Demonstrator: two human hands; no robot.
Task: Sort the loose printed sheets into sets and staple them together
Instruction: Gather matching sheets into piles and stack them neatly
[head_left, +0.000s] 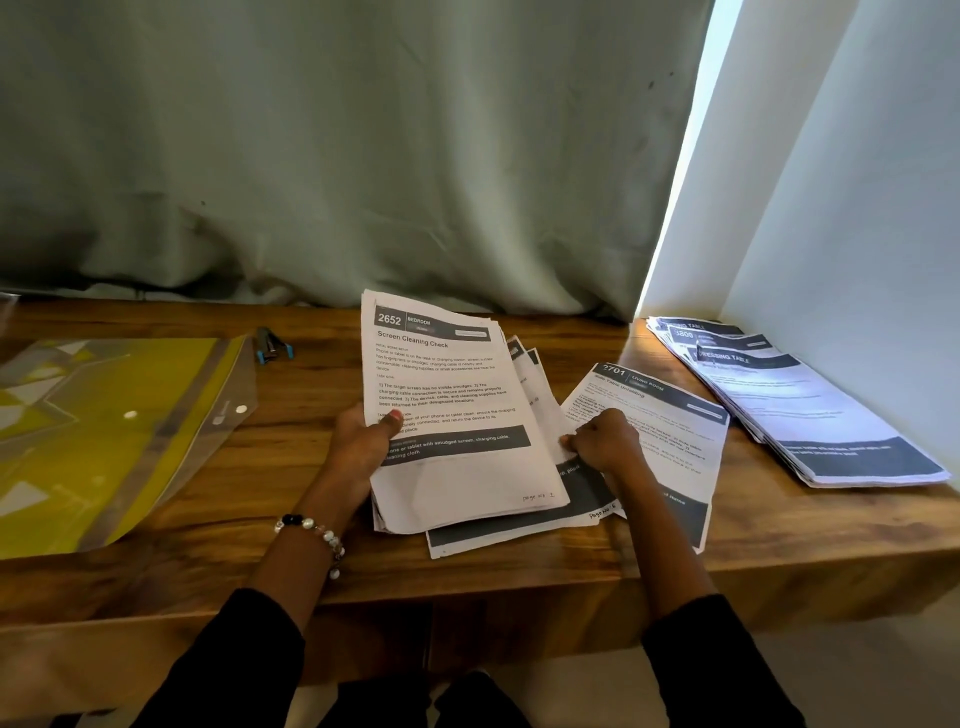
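— Left hand?
— Gripping the "2652" stack of sheets by its left edge, thumb on top, tilted up off the desk.
— Right hand?
— Curled, pinching a loose sheet's edge just beside the "2701" page.
— Farther out?
— Sorted pile far right, stapler back left, beside a yellow folder.
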